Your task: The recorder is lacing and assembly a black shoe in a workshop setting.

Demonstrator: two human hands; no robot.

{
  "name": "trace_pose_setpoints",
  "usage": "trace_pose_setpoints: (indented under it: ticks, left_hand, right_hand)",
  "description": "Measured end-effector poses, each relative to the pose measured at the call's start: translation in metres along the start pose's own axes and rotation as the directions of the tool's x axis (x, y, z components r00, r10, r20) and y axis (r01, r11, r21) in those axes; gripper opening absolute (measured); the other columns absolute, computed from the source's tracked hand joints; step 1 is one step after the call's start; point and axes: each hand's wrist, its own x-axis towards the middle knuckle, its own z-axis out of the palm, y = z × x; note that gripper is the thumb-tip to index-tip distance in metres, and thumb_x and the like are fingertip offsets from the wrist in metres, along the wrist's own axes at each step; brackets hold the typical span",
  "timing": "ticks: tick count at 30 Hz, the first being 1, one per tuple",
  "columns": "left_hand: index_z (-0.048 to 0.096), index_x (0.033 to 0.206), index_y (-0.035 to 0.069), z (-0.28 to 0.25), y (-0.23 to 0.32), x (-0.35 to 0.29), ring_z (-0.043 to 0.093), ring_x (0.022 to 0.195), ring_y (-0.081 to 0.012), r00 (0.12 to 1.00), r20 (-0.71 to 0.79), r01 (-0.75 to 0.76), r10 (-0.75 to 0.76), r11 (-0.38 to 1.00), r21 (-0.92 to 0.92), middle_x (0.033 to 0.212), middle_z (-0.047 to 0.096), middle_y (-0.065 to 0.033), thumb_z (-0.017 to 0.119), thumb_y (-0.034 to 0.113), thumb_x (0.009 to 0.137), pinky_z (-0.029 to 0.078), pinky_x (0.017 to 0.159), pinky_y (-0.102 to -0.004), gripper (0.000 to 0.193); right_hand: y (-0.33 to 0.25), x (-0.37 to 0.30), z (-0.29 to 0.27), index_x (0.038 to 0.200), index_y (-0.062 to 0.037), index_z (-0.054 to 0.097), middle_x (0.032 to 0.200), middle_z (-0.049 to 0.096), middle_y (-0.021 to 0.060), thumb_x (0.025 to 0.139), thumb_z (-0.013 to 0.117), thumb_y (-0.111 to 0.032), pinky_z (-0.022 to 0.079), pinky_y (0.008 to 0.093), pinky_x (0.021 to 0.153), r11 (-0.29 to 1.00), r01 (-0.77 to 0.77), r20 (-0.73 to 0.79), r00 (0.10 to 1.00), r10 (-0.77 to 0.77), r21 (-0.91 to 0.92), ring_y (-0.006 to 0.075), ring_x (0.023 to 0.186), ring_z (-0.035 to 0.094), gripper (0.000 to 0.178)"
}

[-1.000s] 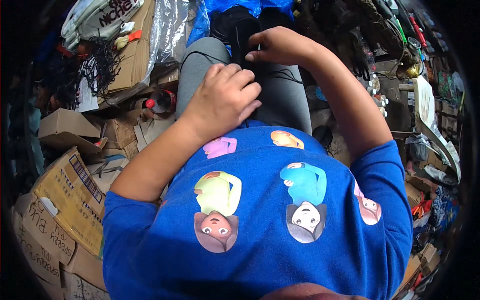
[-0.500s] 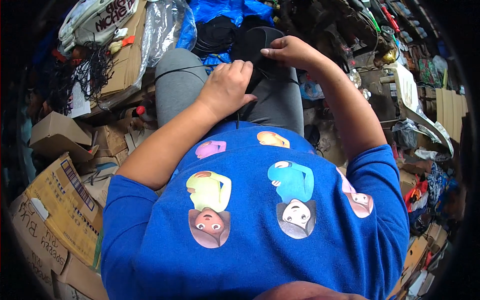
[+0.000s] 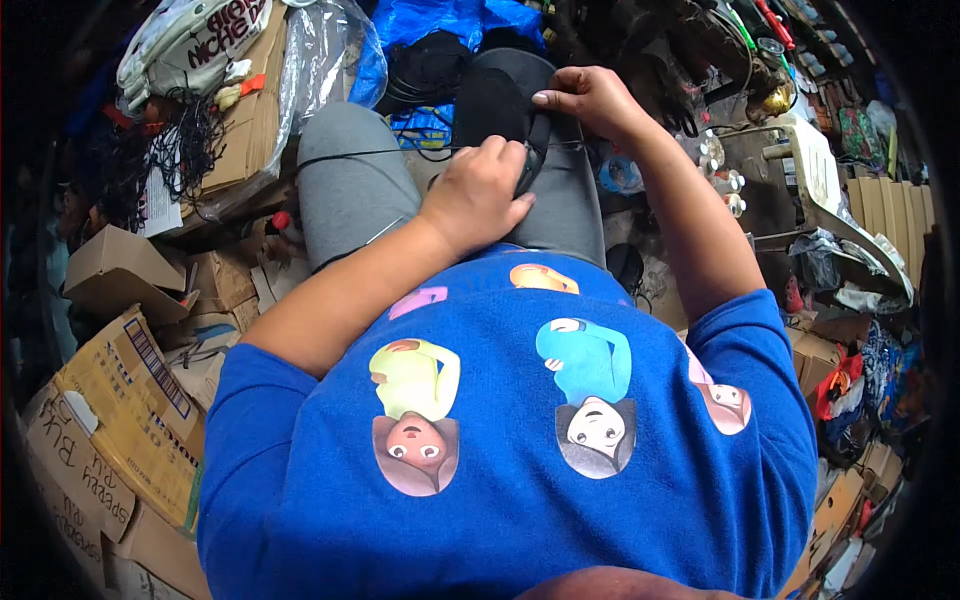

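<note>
A black piece with a rounded, sole-like end lies over my right thigh, with a dark strap along its right side. My left hand is closed at its lower part, fingers curled round the dark edge; the palm hides what lies underneath. My right hand is at its upper right edge, thumb and fingers pinched together; what is between them cannot be made out. A thin black cord stretches over my left thigh towards my left hand. Beside my left forearm shows a thin, pale, rod-like thing.
More black pieces lie on blue plastic beyond my knees. To the left are tangled black cords, clear plastic and cardboard boxes. A worn white chair stands at right among clutter.
My left hand has shifted right and slightly down. The black piece now shows more of its rounded face. My right hand has moved a little right, and the pale rod has come into sight.
</note>
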Motion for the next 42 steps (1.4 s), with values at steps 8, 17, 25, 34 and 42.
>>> trace_pose_setpoints:
  ticks: [8,17,25,34,42]
  left_hand:
    - [0.053,0.102,0.000,0.006,-0.006,-0.014,0.057,0.083,-0.0351,0.999,0.053,-0.002,-0.001,0.999,0.054,0.090,0.053,-0.0170,0.076,0.016,0.068,0.048,0.074,-0.0414,0.044]
    - [0.059,0.111,0.002,-0.009,-0.036,-0.013,0.061,0.088,-0.0307,0.988,0.080,-0.112,0.130,0.974,-0.197,0.099,0.060,-0.0155,0.071,0.020,0.078,0.049,0.078,-0.0361,0.039]
    - [0.067,0.098,0.003,-0.142,-0.058,-0.042,0.060,0.081,-0.0193,0.982,0.116,0.147,-0.151,0.988,0.046,0.089,0.063,-0.0087,0.068,0.014,0.080,0.048,0.073,-0.0296,0.021]
    - [0.059,0.082,0.002,-0.112,-0.066,-0.078,0.059,0.076,-0.0370,0.985,0.144,0.062,-0.091,0.979,0.196,0.079,0.058,-0.0175,0.063,0.004,0.075,0.048,0.070,-0.0437,0.008]
    - [0.057,0.098,0.001,-0.043,-0.025,-0.026,0.057,0.091,-0.0377,0.991,0.017,0.132,-0.131,0.987,-0.089,0.096,0.055,-0.0177,0.061,0.023,0.083,0.048,0.081,-0.0436,0.027]
  right_hand:
    - [-0.018,-0.003,0.015,0.090,-0.0025,0.062,0.071,0.056,-0.0017,0.077,0.077,-0.033,0.041,0.0241,0.060,0.945,-0.111,0.365,0.931,-0.009,0.308,0.0066,0.066,0.050,0.036]
    - [-0.022,-0.007,0.028,0.083,0.0024,0.064,0.070,0.059,0.0022,0.075,0.077,-0.036,0.044,0.0296,0.060,0.999,0.045,0.094,0.995,-0.043,-0.028,0.0104,0.065,0.053,0.041]
    - [-0.035,-0.005,0.026,0.078,0.0024,0.065,0.071,0.063,0.0179,0.072,0.074,-0.047,0.049,0.0386,0.068,0.960,-0.066,0.120,0.987,0.102,-0.274,0.0287,0.070,0.065,0.050]
    - [-0.051,-0.006,0.028,0.065,0.0018,0.054,0.057,0.050,0.0127,0.072,0.076,-0.041,0.041,0.0380,0.055,0.949,0.037,0.086,0.996,-0.010,-0.314,0.0200,0.054,0.049,0.049]
    - [-0.053,0.003,0.034,0.073,0.0015,0.058,0.061,0.054,0.0172,0.072,0.074,-0.037,0.043,0.0414,0.059,0.953,0.080,0.063,0.996,-0.065,-0.291,0.0259,0.058,0.054,0.042]
